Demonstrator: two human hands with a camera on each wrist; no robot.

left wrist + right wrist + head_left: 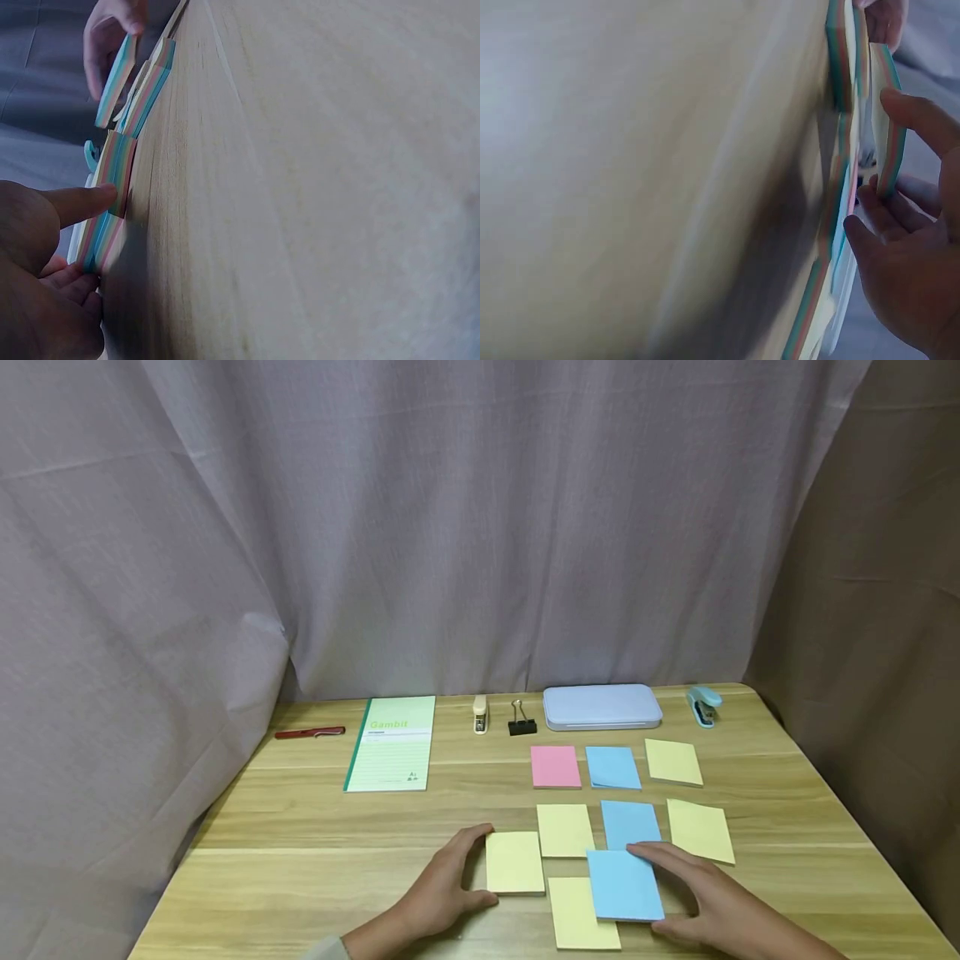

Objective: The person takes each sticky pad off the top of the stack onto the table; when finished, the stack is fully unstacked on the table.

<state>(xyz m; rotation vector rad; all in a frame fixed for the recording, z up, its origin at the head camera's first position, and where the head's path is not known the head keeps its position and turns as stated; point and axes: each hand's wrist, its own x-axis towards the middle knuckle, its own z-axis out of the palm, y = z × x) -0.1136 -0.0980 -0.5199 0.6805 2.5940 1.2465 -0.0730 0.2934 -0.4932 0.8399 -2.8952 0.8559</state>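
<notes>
My left hand (480, 868) grips a yellow sticky-note pad (514, 862) lying on the wooden table (300, 877), index finger at its far corner and thumb at its near corner. In the left wrist view the left hand's index finger (82, 202) touches the pad's striped edge (112, 180). My right hand (663, 893) holds a blue pad (624, 885) by its far and near edges, over a yellow pad (581, 914). The right wrist view shows that blue pad (889, 127) raised off the table, pinched between thumb and fingers.
More pads lie in rows behind: pink (556, 767), blue (612, 767), yellow (672, 762), yellow (565, 830), blue (630, 823), yellow (700, 831). Along the back stand a green notebook (392, 743), red pen (309, 732), small stapler (480, 714), binder clip (521, 722), pale case (602, 707), teal stapler (703, 705).
</notes>
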